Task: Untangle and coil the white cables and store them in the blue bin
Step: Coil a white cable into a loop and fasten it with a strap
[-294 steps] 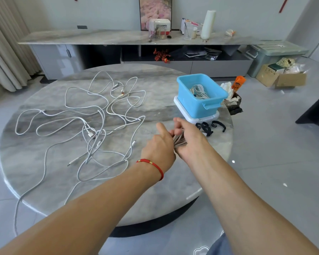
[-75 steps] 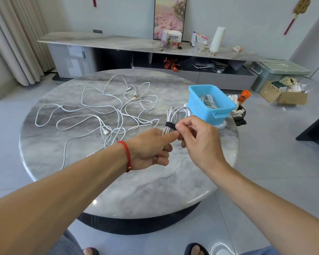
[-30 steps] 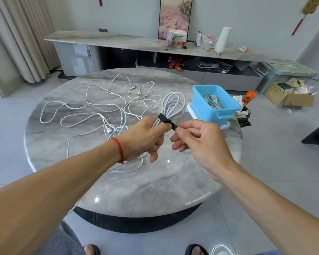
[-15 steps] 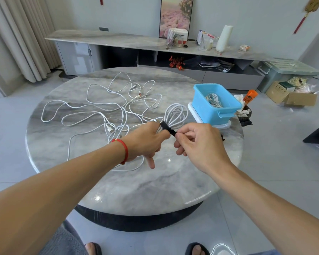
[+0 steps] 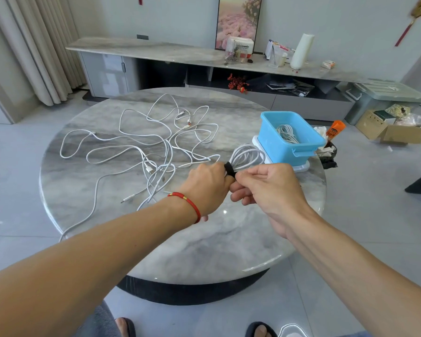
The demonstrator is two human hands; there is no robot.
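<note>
My left hand (image 5: 208, 184) grips a coiled white cable (image 5: 247, 156) at its pinched end, loops pointing toward the blue bin (image 5: 272, 136). A black strap (image 5: 229, 169) wraps the coil where I hold it. My right hand (image 5: 269, 186) pinches that strap with thumb and forefinger. The bin stands on a white lid at the table's right side and holds another coiled white cable (image 5: 287, 133). A tangle of loose white cables (image 5: 156, 147) spreads over the left and middle of the round marble table (image 5: 204, 239).
A small black basket with tissue and an orange tube (image 5: 336, 128) sits past the table's right edge. A long marble sideboard (image 5: 180, 54) runs along the back wall. A cardboard box (image 5: 394, 132) and a grey storage tub (image 5: 384, 93) stand on the floor right.
The coil has dropped lower and nearer the bin over the last second. My two hands have closed in together on the black strap; earlier they first held several cable loops without a strap.
</note>
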